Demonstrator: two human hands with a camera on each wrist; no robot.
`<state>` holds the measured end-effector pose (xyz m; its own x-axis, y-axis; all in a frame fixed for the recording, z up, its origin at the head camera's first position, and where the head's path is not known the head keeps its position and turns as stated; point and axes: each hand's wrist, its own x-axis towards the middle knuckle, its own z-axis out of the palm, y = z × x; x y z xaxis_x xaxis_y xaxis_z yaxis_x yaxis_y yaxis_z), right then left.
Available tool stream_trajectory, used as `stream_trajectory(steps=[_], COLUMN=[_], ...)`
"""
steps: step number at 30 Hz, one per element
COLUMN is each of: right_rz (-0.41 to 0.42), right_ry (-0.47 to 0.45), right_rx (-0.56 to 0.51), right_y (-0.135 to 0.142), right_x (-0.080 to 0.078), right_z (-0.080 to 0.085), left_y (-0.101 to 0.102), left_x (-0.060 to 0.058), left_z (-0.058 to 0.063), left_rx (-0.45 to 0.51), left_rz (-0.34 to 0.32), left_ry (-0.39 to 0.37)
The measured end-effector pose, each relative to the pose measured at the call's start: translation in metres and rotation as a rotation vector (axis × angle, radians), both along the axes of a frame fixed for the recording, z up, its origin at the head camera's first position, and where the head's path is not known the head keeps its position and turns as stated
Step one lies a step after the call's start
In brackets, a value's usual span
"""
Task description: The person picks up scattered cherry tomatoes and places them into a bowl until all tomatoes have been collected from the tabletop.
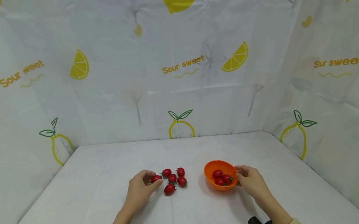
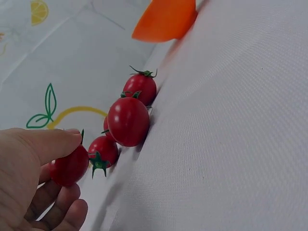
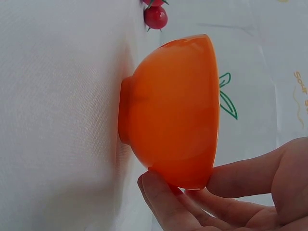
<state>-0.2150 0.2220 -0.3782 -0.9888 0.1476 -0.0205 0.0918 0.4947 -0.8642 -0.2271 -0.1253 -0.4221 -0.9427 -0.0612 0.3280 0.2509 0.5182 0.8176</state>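
While the left hand (image 1: 140, 188) pinches one cherry tomato (image 1: 155, 179), the right hand (image 1: 252, 181) grips the orange bowl (image 1: 211, 168) at its right side. Five loose cherry tomatoes (image 1: 182, 182) lie on the white tablecloth (image 1: 186, 215) just beside the left hand; three more (image 1: 227, 178) rest inside the bowl. A lemon-print backdrop (image 1: 112, 96) hangs behind.

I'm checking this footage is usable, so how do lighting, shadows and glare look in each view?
Head view: soft shadows by the left hand, right hand and orange bowl; left wrist view: dimmish, with muted highlights on the tomatoes; right wrist view: soft shadow on the white cloth, slight sheen near the bowl's rim.
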Motion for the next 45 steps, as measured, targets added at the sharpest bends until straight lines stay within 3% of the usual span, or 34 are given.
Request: stream_trajectory(steps=[6, 15, 32, 45], right_rz=[-0.003, 0.004, -0.020, -0.047], right_ry=[0.004, 0.021, 0.012, -0.007], right_rx=[0.003, 0.002, 0.007, 0.008], right_y=[0.000, 0.000, -0.001, -0.002], right_x=[0.001, 0.002, -0.001, 0.000], right_z=[0.000, 0.001, -0.001, -0.001], left_y=[0.002, 0.015, 0.071, 0.106], left_x=[-0.001, -0.003, -0.009, -0.010], left_z=[0.002, 0.015, 0.027, 0.030], left_rx=[0.019, 0.064, 0.112, 0.131], left_rz=[0.006, -0.014, -0.211, -0.298], left_ry=[0.001, 0.013, 0.070, 0.072])
